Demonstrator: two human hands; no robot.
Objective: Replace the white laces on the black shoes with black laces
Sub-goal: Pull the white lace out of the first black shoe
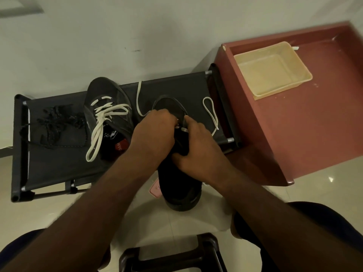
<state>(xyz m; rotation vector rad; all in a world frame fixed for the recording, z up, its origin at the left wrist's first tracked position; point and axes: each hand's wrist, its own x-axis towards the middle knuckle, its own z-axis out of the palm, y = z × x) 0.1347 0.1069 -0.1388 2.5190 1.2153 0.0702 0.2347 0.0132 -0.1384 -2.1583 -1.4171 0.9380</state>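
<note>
A black shoe (179,185) rests toe-first on a dark fabric rack (59,163), its white lace (211,112) trailing loose on both sides. The left hand (155,130) curls its fingers round the lace at the eyelets. The right hand (196,148) grips the shoe's throat. Black laces (55,124) lie beside a second shoe (110,95).

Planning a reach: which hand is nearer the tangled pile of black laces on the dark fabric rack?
Left. The left hand, at the white lace of the black shoe, lies right of the black laces; the right hand grips the same shoe, farther right.
</note>
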